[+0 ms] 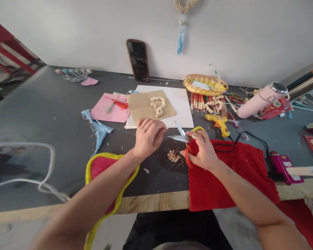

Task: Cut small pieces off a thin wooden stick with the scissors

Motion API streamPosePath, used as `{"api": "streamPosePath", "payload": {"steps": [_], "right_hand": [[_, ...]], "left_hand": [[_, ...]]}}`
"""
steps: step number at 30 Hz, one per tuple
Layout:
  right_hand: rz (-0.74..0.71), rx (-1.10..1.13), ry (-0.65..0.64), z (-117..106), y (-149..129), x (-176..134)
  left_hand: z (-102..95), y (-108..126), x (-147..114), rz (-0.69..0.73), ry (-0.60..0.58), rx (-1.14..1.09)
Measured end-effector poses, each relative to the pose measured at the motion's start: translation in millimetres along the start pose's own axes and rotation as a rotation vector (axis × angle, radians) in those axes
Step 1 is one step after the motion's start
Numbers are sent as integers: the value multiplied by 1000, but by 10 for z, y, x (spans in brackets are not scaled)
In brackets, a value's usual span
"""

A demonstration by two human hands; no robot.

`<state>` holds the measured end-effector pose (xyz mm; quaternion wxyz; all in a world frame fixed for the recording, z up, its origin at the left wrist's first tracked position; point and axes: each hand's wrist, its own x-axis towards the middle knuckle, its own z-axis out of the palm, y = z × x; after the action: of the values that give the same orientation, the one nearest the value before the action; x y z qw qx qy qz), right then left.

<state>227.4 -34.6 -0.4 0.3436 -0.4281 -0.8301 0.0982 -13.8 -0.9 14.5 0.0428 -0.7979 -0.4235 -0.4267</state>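
The left hand (150, 137) is keeping its fingers curled together, with the thumb and forefinger pinching a thin, pale wooden stick (130, 127); one end is poking out just past the fingertips on the right, and the longer part is running out leftward behind the hand. The right hand (202, 150) is holding metal scissors (184, 138) with one yellow and one orange handle loop, its fingers parted between the loops. The blades are standing apart, pointing toward the left hand, and the stick's near end is lying close to their tips; whether they are touching, I cannot tell. Short, pale cut wooden pieces (174, 156) are lying in a small heap below the blades, beside a bright red fabric cloth (232, 173) that is spreading beneath the right hand.
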Motion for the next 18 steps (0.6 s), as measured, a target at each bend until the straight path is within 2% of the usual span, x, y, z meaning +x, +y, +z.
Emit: {"api": "streamPosePath", "payload": {"steps": [5, 14, 18], "right_hand": [[13, -33, -58, 15, -17, 11], [-69, -5, -11, 11, -43, 7], [-69, -16, -24, 19, -51, 5]], "left_hand": [[-16, 76, -14, 14, 42, -70], [-4, 197, -75, -11, -99, -182], [-9, 213, -83, -9, -99, -208]]}}
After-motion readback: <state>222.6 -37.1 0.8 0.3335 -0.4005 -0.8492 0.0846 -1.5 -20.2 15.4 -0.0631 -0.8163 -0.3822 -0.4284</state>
